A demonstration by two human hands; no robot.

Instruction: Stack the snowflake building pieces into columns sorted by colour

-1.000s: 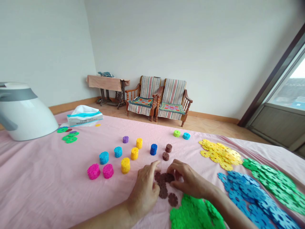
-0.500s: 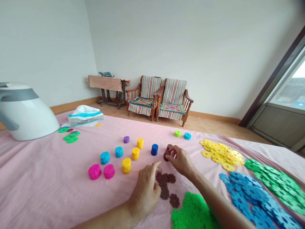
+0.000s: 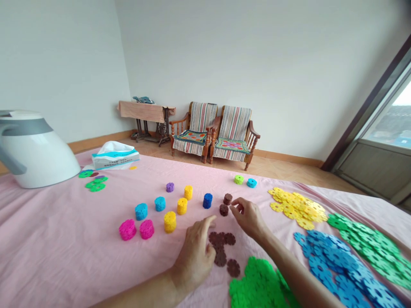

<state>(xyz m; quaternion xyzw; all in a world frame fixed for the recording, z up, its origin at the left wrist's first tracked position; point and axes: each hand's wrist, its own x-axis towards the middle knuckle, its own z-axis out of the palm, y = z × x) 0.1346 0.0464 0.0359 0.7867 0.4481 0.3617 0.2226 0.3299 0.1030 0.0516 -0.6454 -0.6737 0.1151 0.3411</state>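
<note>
Right hand: the right hand [image 3: 248, 217] is reaching forward over the pink-clothed worktop [image 3: 64, 239], fingers loosely parted and gripping nothing, its fingertips hovering just beside the nearer brown stack [image 3: 224, 209].
Brown stacks: the nearer one is standing upright on the cloth, and the farther brown stack [image 3: 227, 199] is sitting just behind it, apart from the hand.
Left hand: the left hand [image 3: 195, 253] is resting low on the cloth, fingers curling down against the loose brown discs [image 3: 224, 239]; I cannot tell whether it is pinching one.
Loose discs: they are lying flat between the two wrists, overlapping one another.
Other stacks: a blue stack [image 3: 207, 200] is standing left of the brown pair, with yellow stacks [image 3: 169, 222], cyan stacks [image 3: 141, 211] and magenta stacks [image 3: 127, 229] trailing off to the left.
Piles: a green pile [image 3: 257, 286] is spreading under the right forearm; a blue pile [image 3: 337, 261] and a yellow pile [image 3: 298, 207] are lying out to the right.
</note>
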